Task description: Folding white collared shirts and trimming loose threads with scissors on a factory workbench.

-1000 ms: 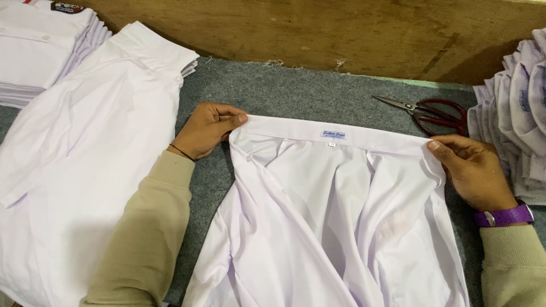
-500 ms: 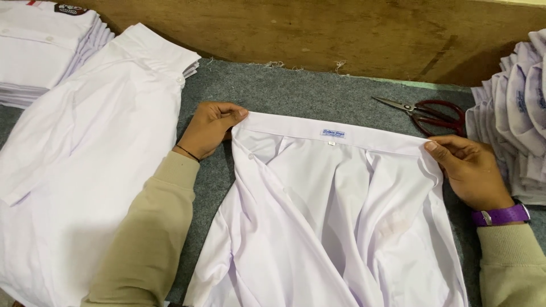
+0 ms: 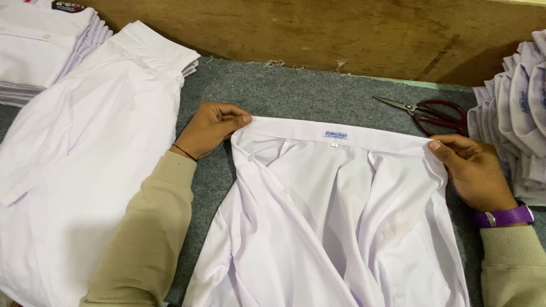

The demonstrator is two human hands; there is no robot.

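A white shirt (image 3: 335, 222) lies open on the grey counter (image 3: 296, 94), collar at 12 o'clock and body trailing toward 6 o'clock off the bottom of the view. The left hand (image 3: 210, 129) pinches the collar's end at 9 o'clock, thumb on top and the other fingers curled beneath the band, so its grip is clenched on the cloth. The right hand (image 3: 475, 173) does the same at the 3 o'clock end, thumb laid along the edge, grasping the collar corner. Held from both ends this way, the collar (image 3: 341, 135) is drawn flat and straight, with its small label facing up near the middle; the shirt fronts below fall in loose folds, which suggests only the top edge is under tension.

At 10 o'clock a second white garment (image 3: 85, 170) is spread over the counter, its folded end just beside the left wrist. Beyond it, at 11 o'clock, sits a stack of folded shirts (image 3: 40, 51). At 2 o'clock a pair of red-handled scissors (image 3: 432, 113) lies near the right hand's fingertips, blades shut and pointing toward 10 o'clock. A heap of white pieces (image 3: 520, 119) crowds the 3 o'clock edge, close to the right hand's knuckles. A wooden board (image 3: 318, 31) closes off the far side at 12 o'clock. Between the hands nothing lies on the collar.
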